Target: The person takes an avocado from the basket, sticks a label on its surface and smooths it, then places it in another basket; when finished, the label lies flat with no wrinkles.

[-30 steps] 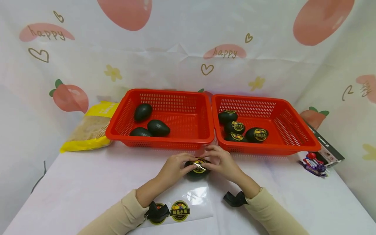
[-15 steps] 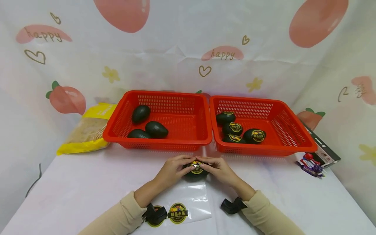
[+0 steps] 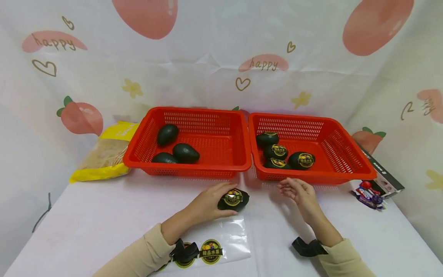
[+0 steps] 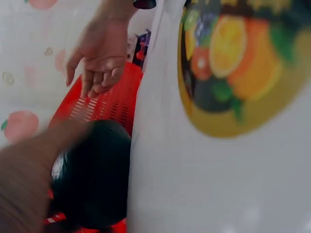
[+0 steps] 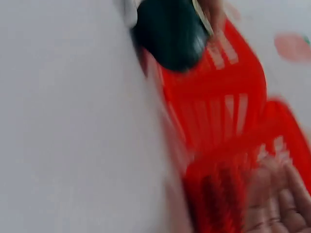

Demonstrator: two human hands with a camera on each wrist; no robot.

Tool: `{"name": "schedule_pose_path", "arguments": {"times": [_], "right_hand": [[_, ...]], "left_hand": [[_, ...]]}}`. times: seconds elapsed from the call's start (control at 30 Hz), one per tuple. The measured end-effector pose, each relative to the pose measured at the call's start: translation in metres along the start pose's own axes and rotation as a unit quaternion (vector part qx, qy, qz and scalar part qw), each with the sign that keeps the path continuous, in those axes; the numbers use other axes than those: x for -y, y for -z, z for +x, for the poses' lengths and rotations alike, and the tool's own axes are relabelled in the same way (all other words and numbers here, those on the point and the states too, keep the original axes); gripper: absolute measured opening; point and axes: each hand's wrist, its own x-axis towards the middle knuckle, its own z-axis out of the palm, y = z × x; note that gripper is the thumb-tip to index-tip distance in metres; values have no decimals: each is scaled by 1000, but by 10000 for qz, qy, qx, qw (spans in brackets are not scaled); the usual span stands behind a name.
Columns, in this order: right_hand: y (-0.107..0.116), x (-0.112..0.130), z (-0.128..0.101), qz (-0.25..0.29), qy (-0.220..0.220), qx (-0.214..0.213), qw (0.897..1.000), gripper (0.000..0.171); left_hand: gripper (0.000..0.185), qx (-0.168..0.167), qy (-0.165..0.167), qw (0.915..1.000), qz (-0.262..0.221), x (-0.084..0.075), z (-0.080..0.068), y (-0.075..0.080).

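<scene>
Black stickered avocado (image 3: 233, 199) sat in left hand (image 3: 207, 202)'s grip; right hand (image 3: 297, 191), empty and slack at 3 o'clock; labelling looked finished, binning due.

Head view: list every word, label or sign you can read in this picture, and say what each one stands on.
"happy": pink patch on the backdrop, upper left.
"happy": pink patch on the backdrop, centre.
"精品水果": round sticker on the clear sheet near the left sleeve.
Sticker on the avocado that the left hand holds: too small to read.
Stickers on the avocados in the right basket, print on the yellow bag and on the box: too small to read.
</scene>
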Motion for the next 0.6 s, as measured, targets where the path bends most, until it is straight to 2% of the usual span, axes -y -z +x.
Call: {"name": "schedule_pose_path", "arguments": {"times": [0.03, 0.1, 0.17, 0.23, 0.27, 0.37, 0.47, 0.6], "right_hand": [[6, 0, 0, 487, -15, -192, 9986, 27], [15, 0, 0, 1467, 114, -489, 9879, 28], [19, 0, 1, 2139, 292, -720, 9738, 25], [21, -1, 1, 2519, 466, -828, 9631, 23], [21, -2, 1, 2607, 506, -864, 9602, 22], [21, -2, 2, 2516, 549, -916, 9619, 22], [22, -3, 2, 2424, 578, -888, 9644, 19], [23, -4, 0, 2389, 507, -782, 9666, 17]], "left_hand": [[68, 119, 90, 9999, 18, -2, 2, 1], [64, 322, 150, 9993, 140, -5, 8, 2], [60, 495, 81, 9983, 288, -11, 15, 6], [59, 638, -115, 9971, 394, -21, 23, 11], [59, 674, -253, 9967, 388, -27, 28, 15], [59, 634, -577, 9961, 225, -51, 48, 26], [59, 526, -726, 9960, -50, -73, 80, 38], [61, 483, -452, 9966, -485, -89, 133, 41]]}}
